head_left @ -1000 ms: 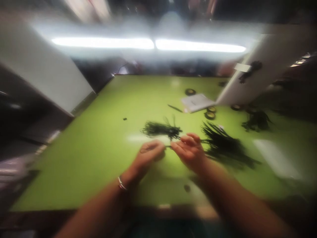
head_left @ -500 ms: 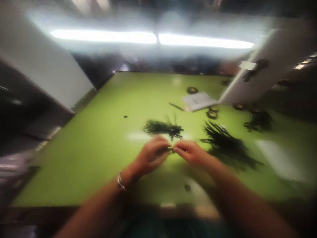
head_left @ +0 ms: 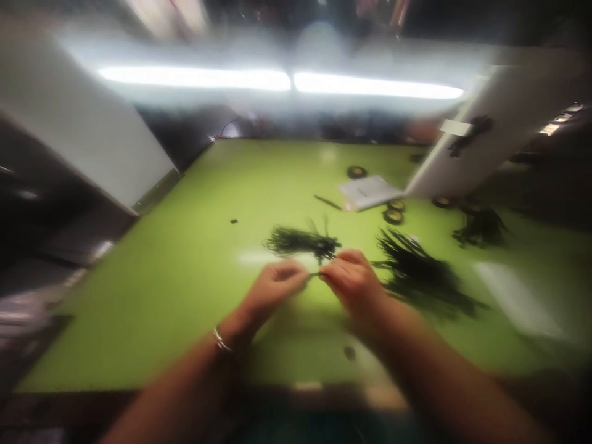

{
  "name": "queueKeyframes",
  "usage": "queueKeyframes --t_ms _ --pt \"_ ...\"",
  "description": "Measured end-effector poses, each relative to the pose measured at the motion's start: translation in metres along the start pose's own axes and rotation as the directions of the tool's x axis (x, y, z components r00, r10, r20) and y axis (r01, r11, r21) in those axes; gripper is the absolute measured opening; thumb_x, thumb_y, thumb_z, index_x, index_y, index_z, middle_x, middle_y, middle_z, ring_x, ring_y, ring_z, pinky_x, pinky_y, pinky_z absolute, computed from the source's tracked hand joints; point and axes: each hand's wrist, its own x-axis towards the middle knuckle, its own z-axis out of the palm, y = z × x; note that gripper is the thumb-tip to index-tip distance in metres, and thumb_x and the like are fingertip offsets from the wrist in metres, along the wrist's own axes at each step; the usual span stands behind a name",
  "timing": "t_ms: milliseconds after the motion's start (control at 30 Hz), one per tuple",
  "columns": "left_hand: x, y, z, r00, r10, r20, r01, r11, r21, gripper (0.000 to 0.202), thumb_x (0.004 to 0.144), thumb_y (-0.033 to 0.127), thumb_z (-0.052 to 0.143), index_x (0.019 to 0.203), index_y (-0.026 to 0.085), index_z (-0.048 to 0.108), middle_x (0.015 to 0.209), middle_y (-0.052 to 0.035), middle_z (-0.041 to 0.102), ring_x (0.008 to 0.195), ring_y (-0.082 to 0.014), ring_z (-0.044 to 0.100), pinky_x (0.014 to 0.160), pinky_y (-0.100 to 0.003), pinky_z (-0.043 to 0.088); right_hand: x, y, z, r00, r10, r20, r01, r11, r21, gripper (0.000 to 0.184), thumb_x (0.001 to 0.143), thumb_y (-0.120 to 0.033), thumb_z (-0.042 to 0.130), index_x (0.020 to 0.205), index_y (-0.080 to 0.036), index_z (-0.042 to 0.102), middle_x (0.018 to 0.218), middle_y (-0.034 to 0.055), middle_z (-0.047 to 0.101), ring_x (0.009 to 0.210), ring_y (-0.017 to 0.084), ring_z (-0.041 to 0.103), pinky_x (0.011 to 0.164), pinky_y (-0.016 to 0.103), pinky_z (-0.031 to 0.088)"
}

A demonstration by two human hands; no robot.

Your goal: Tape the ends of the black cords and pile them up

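Note:
The picture is blurred. My left hand point(head_left: 272, 288) and my right hand point(head_left: 351, 280) meet over the green table point(head_left: 185, 277), fingertips pinched together on a thin dark strand point(head_left: 316, 273) between them. Just beyond the hands lies a small bundle of black strands point(head_left: 300, 240). A larger heap of black strands point(head_left: 423, 274) spreads to the right of my right hand. A bracelet sits on my left wrist.
Farther back lie a white pad point(head_left: 367, 191), a dark pen-like stick point(head_left: 327, 202) and some small round rolls point(head_left: 392, 215). A white slanted panel point(head_left: 485, 132) rises at the right, another black tangle point(head_left: 481, 227) under it. A white wall panel point(head_left: 78, 129) stands left.
The hands stay pinched together at the same spot, shifting slightly; the right hand's fingers have curled over more. The view wobbles a little.

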Motion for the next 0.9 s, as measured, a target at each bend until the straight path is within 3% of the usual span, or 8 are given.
queueKeyframes --t_ms 133,267,367,433,533,667,800,900 --pt "0.000 -0.002 0.002 0.952 0.304 0.044 -0.300 0.890 0.344 0.013 0.085 0.018 0.059 0.075 0.014 0.066 0.079 -0.0065 0.063 0.075 -0.0165 0.055 0.072 -0.032 0.045 -0.002 0.003 0.004 0.970 0.103 0.222 -0.147 0.971 0.191 0.017 0.094 -0.030 0.053 0.099 -0.017 0.064 0.087 0.0052 0.071 0.077 0.017 0.058 0.074 0.030 0.041" --pt "-0.001 -0.003 0.003 0.908 0.406 0.105 -0.411 0.814 0.410 0.012 0.087 0.015 0.056 0.081 0.015 0.067 0.082 -0.0072 0.062 0.078 -0.0170 0.056 0.073 -0.031 0.047 0.000 0.000 0.001 0.888 0.135 0.440 -0.246 0.947 0.206 0.023 0.095 -0.025 0.050 0.078 -0.019 0.063 0.069 0.0001 0.066 0.061 0.012 0.053 0.062 0.026 0.036" --pt "-0.001 0.001 0.001 0.921 0.381 0.085 -0.384 0.843 0.378 0.009 0.084 0.017 0.061 0.090 0.016 0.069 0.089 -0.0079 0.065 0.082 -0.0172 0.059 0.075 -0.030 0.048 0.002 0.001 -0.002 0.955 0.087 0.284 -0.138 0.976 0.166 0.022 0.093 -0.026 0.055 0.074 -0.019 0.062 0.065 -0.0007 0.063 0.063 0.013 0.050 0.067 0.027 0.035" --pt "-0.001 0.005 -0.002 0.946 0.312 0.087 -0.323 0.882 0.342 0.014 0.082 0.019 0.065 0.094 0.016 0.070 0.094 -0.0082 0.067 0.085 -0.0175 0.060 0.075 -0.030 0.049 0.003 0.003 -0.006 0.989 0.019 0.147 -0.025 0.999 0.035 0.020 0.092 -0.024 0.057 0.073 -0.019 0.063 0.061 -0.0011 0.061 0.067 0.014 0.049 0.075 0.030 0.035" --pt "0.000 0.012 -0.008 0.986 0.125 0.110 -0.148 0.958 0.246 0.011 0.081 0.023 0.065 0.089 0.016 0.071 0.089 -0.0061 0.068 0.077 -0.0158 0.060 0.069 -0.027 0.048 0.003 0.003 -0.012 0.995 -0.080 0.053 0.087 0.984 -0.154 0.016 0.091 -0.014 0.057 0.077 -0.021 0.063 0.056 -0.0029 0.058 0.070 0.015 0.048 0.088 0.033 0.033" --pt "0.001 0.014 -0.008 0.994 -0.065 0.085 0.052 0.989 0.142 0.019 0.080 0.034 0.068 0.081 0.015 0.068 0.073 -0.0017 0.063 0.063 -0.0121 0.053 0.059 -0.025 0.042 0.001 0.001 -0.012 0.989 -0.144 -0.035 0.130 0.959 -0.252 0.015 0.089 -0.010 0.057 0.090 -0.024 0.064 0.066 -0.0031 0.066 0.081 0.016 0.053 0.099 0.035 0.029" --pt "0.001 0.007 -0.002 0.997 0.014 -0.075 0.007 0.961 0.278 0.018 0.081 0.029 0.064 0.070 0.015 0.063 0.065 -0.0005 0.058 0.061 -0.0121 0.048 0.057 -0.025 0.039 -0.001 0.000 0.000 0.999 -0.031 0.020 0.034 0.986 -0.160 0.009 0.091 -0.021 0.058 0.084 -0.023 0.064 0.067 -0.0006 0.067 0.078 0.017 0.054 0.091 0.036 0.035" --pt "0.002 0.001 0.001 0.980 0.177 -0.092 -0.127 0.908 0.399 0.013 0.080 0.021 0.062 0.068 0.015 0.061 0.068 -0.0020 0.059 0.065 -0.0140 0.050 0.061 -0.027 0.041 -0.002 0.002 0.006 0.985 0.086 0.149 -0.090 0.996 0.018 0.014 0.092 -0.031 0.057 0.094 -0.020 0.065 0.081 0.0038 0.071 0.079 0.018 0.058 0.080 0.034 0.040"
